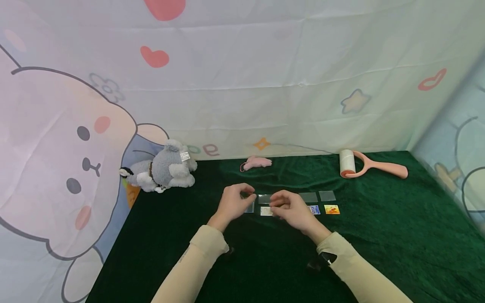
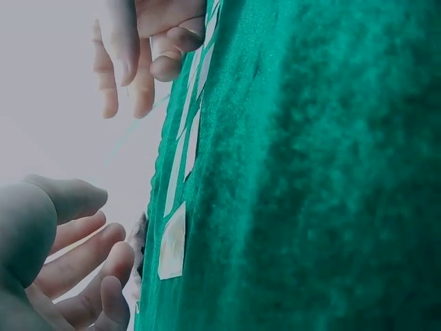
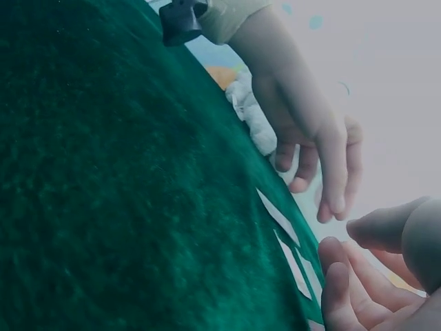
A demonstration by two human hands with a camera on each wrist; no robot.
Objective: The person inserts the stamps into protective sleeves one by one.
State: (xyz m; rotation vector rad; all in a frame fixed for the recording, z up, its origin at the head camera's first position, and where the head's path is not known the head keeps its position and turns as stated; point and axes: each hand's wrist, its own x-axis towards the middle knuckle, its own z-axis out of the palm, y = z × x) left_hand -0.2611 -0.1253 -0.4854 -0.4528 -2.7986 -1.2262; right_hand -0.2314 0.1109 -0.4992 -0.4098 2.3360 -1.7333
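Note:
Above the green cloth [image 1: 170, 252], my left hand [image 1: 235, 202] hovers with its thumb and loosely bent fingers apart and nothing between them. Close by its fingertips lies a small card [image 1: 249, 208], partly hidden by the hand. My right hand [image 1: 291, 209] is held over the middle of the cards, its fingers loosely bent and no thing visible in them. It partly covers a pale card [image 1: 266, 211]. Farther right lie a blue card [image 1: 314, 209] and a yellow-orange card [image 1: 331, 209]. Behind them runs a row of clear sleeves [image 1: 327, 195].
A grey plush toy [image 1: 170, 166] lies at the back left edge. At the back stands a small pink plush [image 1: 257, 162] with a loop. A lint roller [image 1: 373, 165] with a pink handle lies at the back right. A printed curtain [image 1: 246, 84] hangs behind the table.

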